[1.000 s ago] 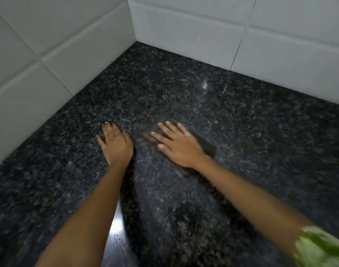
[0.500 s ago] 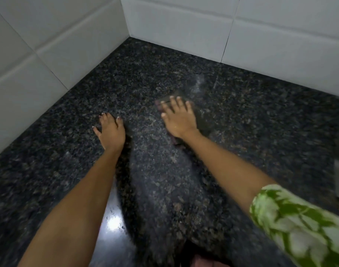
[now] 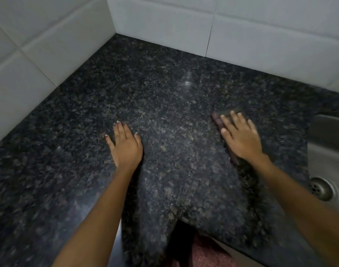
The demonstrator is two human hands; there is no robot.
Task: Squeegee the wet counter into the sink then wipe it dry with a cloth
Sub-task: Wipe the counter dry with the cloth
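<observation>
The dark speckled granite counter (image 3: 161,89) fills the view and runs into a corner of white tiles. My right hand (image 3: 240,137) lies flat, fingers spread, pressing on a dark cloth (image 3: 226,112). Only the cloth's far corner and a reddish edge by my wrist show around the hand. The cloth is near the counter's right side, a short way left of the steel sink (image 3: 328,149). My left hand (image 3: 126,145) rests flat and bare on the counter to the left, holding nothing. No squeegee is in view.
White tiled walls (image 3: 261,35) close off the counter at the back and left. The sink's drain (image 3: 321,188) shows at the right edge. The counter's front edge runs along the bottom, with my shadow across the middle.
My right hand has slid the cloth away from the left hand, to the right toward the sink. The sink and drain have come into view. My left hand stays planted.
</observation>
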